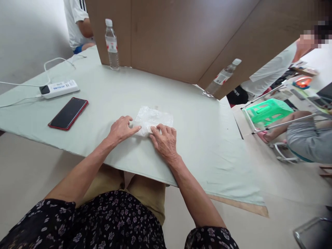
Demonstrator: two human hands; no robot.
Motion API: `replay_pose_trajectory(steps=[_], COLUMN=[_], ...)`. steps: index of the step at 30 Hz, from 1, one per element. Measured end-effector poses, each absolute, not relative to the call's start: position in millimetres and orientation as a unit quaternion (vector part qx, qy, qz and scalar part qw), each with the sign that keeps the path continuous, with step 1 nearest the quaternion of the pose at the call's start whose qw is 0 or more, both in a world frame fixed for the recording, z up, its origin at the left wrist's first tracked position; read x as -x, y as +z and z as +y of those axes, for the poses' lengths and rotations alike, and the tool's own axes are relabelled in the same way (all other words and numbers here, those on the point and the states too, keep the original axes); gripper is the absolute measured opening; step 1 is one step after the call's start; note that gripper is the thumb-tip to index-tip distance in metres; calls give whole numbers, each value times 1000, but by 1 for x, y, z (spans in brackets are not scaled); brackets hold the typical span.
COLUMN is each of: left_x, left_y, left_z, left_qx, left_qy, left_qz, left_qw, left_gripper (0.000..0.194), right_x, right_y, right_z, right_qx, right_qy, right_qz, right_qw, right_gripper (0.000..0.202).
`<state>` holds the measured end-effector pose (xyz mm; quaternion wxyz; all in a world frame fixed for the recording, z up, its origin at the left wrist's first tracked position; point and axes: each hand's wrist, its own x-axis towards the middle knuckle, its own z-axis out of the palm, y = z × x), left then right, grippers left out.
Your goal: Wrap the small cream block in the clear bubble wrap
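A crumpled, see-through piece of plastic (151, 117) lies flat on the pale green cloth of the table (197, 138). At its left edge is my left hand (123, 129), fingers apart and curved, the thumb tip touching the plastic. My right hand (164, 140) rests on the lower right part of the plastic with its fingers bent and spread a little, palm down. Neither hand is wrapped around anything. The part of the plastic beneath my right fingers is hidden.
A large cardboard panel (166, 38) stands across the back, with a water bottle (112, 46) at its left and a tilted one (223, 77) at its right. A phone (68, 113) and a power strip (59, 89) lie left. People sit beyond the table.
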<state>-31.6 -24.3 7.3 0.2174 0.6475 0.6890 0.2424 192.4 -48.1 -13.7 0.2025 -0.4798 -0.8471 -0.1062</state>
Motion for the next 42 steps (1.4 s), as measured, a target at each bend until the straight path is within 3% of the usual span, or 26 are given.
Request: replay_pose_trajectory(steps=[6,12,17,22,30,37,42], left_x=[34,20,10,2,-7,-13,-21], left_y=[9,6,8,21,29,21,14], left_z=[-21,-12,-11,-9,-10,-7,-5], left_qx=[-618,-548,-523,-479,-533,-571,-544], left_qy=[216,242,303,267,220,196,284], left_qz=[726,704,684,675,695,693,667], left_qw=[210,381,410,494,429,393,422], left_gripper=[55,46,29,30,13,10,14], right_x=[-189,-188,-187,-187,-186,-186,-185], right_y=[-15,-16,-16,-16,-13,-13,-14], right_z=[-47,-47,-46,-46,-48,-48,-48], right_qx=[482,479,478,478,487,484,483], right_qy=[-128,-145,-146,-153,-150,-146,-141], right_qz=[-842,-840,-841,-840,-841,-844,-844], right_qw=[208,207,206,204,179,182,184], right_gripper=[28,28,28,27,27,29,31])
